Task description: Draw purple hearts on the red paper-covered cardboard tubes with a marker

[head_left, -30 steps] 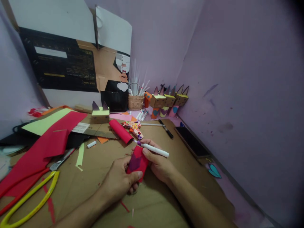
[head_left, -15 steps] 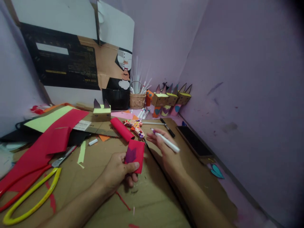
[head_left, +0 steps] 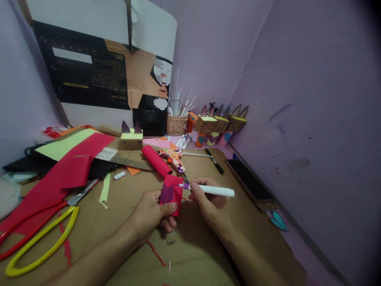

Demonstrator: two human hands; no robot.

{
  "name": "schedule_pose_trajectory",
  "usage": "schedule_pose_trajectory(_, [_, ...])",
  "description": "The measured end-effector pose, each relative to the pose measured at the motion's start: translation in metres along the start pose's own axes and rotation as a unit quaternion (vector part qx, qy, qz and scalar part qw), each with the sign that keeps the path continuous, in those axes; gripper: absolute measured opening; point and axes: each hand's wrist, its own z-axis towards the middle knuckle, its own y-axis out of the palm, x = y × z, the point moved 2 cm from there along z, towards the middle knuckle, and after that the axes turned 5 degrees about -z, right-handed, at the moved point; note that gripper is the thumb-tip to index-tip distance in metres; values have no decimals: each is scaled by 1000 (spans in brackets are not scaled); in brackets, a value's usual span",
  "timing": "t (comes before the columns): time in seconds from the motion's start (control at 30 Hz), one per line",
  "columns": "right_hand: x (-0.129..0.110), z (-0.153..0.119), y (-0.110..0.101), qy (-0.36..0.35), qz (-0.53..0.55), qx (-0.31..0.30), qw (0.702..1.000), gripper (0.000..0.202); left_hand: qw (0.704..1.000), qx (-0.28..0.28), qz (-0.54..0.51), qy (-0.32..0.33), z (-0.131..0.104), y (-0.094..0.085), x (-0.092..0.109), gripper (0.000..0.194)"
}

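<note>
A small folded piece of red paper (head_left: 176,185) with a purple shape coloured on it is pinched in my left hand (head_left: 154,210), thumb on its front. My right hand (head_left: 208,200) is closed round a white marker (head_left: 216,190) with a purple tip end. The marker's tip points left and is at the paper's right part, beside the purple shape; whether it touches I cannot tell. Just behind the paper lie a rolled red paper tube (head_left: 156,161) and a patterned glue gun (head_left: 174,157), whose dark cord runs behind my right hand.
On the left are scissors (head_left: 73,222) with red and yellow handles, red paper sheets (head_left: 77,171) and a white marker cap (head_left: 119,175). A phone (head_left: 248,178) and a black marker (head_left: 214,162) lie right. Behind stand a marker basket (head_left: 176,125) and several cardboard cat figures (head_left: 206,124).
My right hand has brought the marker left and down, from above the table to the red paper. The left hand keeps its hold, and the view has shifted slightly.
</note>
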Motion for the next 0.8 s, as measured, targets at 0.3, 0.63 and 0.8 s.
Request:
schedule_pose_trajectory(0.3, [1, 2, 2, -39, -58, -30, 997, 19, 1000, -3, 5, -19, -1, 0, 1, 16])
schedule_pose_trajectory(0.63, [4, 2, 3, -34, -54, -37, 997, 17, 1000, -7, 8, -19, 0, -1, -1, 20])
schedule_pose_trajectory(0.8, [5, 2, 4, -28, -36, -40, 998, 16, 1000, -6, 15, -21, -1, 0, 1, 18])
